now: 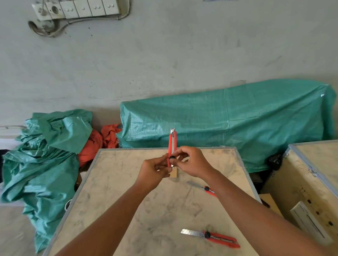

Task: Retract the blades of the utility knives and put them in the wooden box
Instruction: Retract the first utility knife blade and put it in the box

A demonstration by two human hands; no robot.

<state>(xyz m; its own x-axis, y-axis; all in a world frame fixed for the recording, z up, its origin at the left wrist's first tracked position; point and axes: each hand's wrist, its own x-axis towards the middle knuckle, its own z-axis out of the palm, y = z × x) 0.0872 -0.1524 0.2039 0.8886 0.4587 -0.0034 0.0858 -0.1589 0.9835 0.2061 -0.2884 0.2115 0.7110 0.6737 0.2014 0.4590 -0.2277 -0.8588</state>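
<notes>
I hold a red utility knife point(172, 145) upright above the tabletop, only a short tip of blade showing at its top. My left hand point(153, 174) grips its lower body. My right hand point(192, 162) pinches the knife at its black slider knob. A small wooden box point(174, 174) peeks out just below my hands, mostly hidden by them. Two more red knives lie on the table with long blades out: one point(202, 188) partly under my right forearm, another point(210, 236) near the front right.
The work surface is a plywood crate top point(128, 196) with metal edging. A second open crate point(310, 190) stands at the right. Green tarps point(227, 124) and orange cloth point(99, 143) lie behind against the wall.
</notes>
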